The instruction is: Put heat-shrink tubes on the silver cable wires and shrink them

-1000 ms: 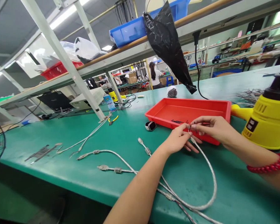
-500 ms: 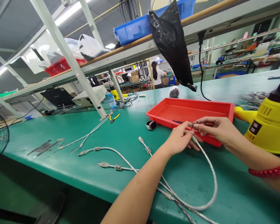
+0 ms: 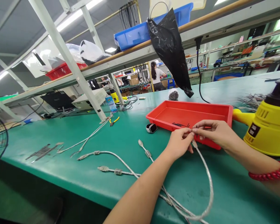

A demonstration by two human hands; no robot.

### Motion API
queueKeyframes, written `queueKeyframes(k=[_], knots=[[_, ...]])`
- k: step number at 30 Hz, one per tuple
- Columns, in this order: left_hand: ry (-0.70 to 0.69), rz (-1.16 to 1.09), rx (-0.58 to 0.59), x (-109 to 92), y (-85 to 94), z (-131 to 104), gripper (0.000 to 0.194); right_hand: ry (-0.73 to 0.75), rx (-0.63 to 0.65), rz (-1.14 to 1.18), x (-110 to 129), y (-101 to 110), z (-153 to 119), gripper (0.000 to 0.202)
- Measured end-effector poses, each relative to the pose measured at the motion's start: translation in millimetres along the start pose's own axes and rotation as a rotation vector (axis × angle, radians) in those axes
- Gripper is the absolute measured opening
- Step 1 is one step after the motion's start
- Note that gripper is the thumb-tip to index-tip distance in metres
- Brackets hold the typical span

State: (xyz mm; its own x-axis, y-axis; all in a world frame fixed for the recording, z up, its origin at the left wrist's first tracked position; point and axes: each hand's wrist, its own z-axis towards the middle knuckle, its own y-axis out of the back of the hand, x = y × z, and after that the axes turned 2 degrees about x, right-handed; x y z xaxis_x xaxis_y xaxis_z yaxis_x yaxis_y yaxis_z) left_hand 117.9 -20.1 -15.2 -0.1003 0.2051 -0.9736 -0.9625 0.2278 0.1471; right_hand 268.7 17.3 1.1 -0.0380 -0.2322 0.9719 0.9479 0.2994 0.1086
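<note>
My left hand (image 3: 180,143) pinches the thin wire end of a silvery cable (image 3: 207,174) at the near edge of a red tray (image 3: 158,119). My right hand (image 3: 213,132) meets it there, thumb and forefinger closed on a small dark piece, too small to make out, against the same wire end. From the fingers the cable loops down the right and back under my left forearm. Several thin black pieces (image 3: 179,124) lie in the tray. More silvery cables with clear plugs (image 3: 103,168) lie to the left of my left forearm.
A yellow-and-black tool (image 3: 268,124) stands right of the tray. A watch (image 3: 151,128) lies by the tray's left corner. Yellow-handled pliers (image 3: 114,121) and metal tweezers (image 3: 46,152) lie further left. A black bag (image 3: 170,53) hangs from the shelf above.
My fingertips have drawn closer together at the wire end, hiding more of it. The cable's loop has shifted slightly left. The camera view has tilted a little.
</note>
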Motion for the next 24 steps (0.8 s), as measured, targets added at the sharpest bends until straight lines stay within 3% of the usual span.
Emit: queueKeyframes(k=[3, 8, 12, 18, 24], knots=[[-0.039, 0.07, -0.039, -1.6, -1.6, -3.1, 0.019, -0.022, -0.045, 0.008, 1.4, -1.6, -0.8, 0.049], [-0.141, 0.242, -0.109, -7.3, -4.0, -8.1, 0.02, -0.019, 0.0, 0.012, 4.3, 1.1, -2.2, 0.047], [-0.128, 0.168, -0.108, -8.3, -6.9, -7.5, 0.017, 0.014, 0.04, 0.003, 3.4, 3.2, -2.5, 0.043], [-0.067, 0.058, -0.089, -8.9, -10.3, -4.9, 0.02, 0.017, 0.001, 0.025, 2.5, 3.0, -3.2, 0.042], [-0.112, 0.076, -0.146, 5.3, -12.8, -4.7, 0.023, 0.008, -0.025, -0.039, 4.8, 1.9, -4.6, 0.037]])
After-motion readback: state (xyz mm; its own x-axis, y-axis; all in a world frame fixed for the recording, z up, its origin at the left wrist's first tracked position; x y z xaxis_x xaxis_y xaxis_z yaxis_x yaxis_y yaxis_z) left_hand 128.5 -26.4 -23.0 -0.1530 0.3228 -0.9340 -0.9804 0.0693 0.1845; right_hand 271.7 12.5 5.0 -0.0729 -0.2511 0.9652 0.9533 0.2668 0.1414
